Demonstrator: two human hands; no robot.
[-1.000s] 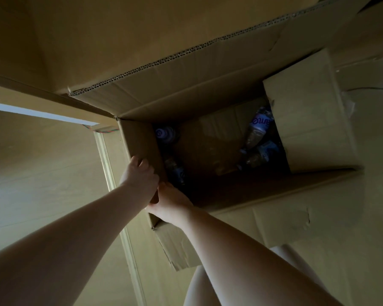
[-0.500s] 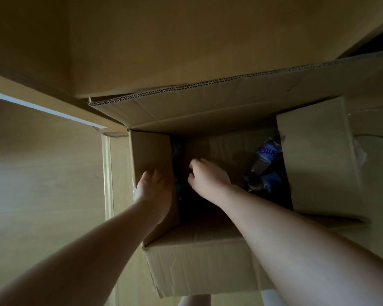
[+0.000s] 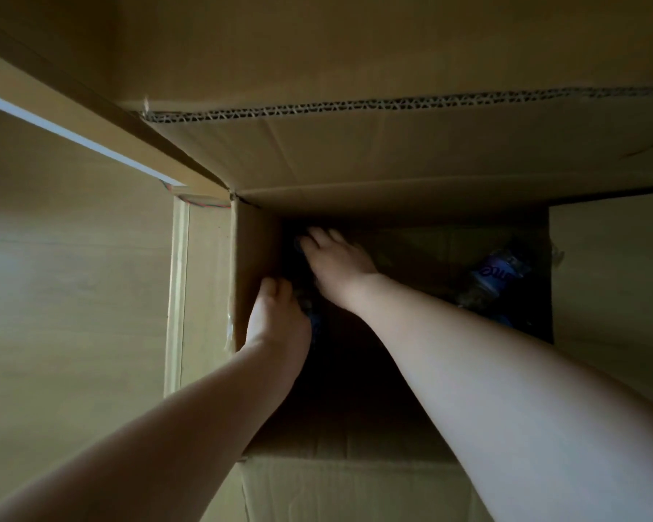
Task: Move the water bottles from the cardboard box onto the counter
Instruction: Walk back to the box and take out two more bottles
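Cardboard box (image 3: 355, 484): large, brown, open at the top, its far flap (image 3: 393, 145) folded up and back with the corrugated edge showing; the interior is deep in shadow. Wooden panelling (image 3: 72, 276): pale, to the left of the box, with a bright strip of light (image 3: 72, 139) running diagonally above the box's far-left corner. Right flap (image 3: 611, 276): a flat cardboard panel standing along the box's right side. Left hand (image 3: 276, 325): reaches into the box at its left wall, fingers lying against the inside of that wall, with something dark and bluish just beside the fingertips; whether it grips that item cannot be told in the gloom. Right hand (image 3: 336, 261): deeper inside the box, toward its far-left corner, fingers curled downward over a dark shape (too dim to say whether they hold it or only touch it). Water bottle (image 3: 500, 275): clear plastic with a purple-blue label bearing white letters, lying tilted on the box floor near the right flap, well apart from both hands. Further bottle shapes beside the left wall of the box, between the two hands, are faint and cannot be counted.
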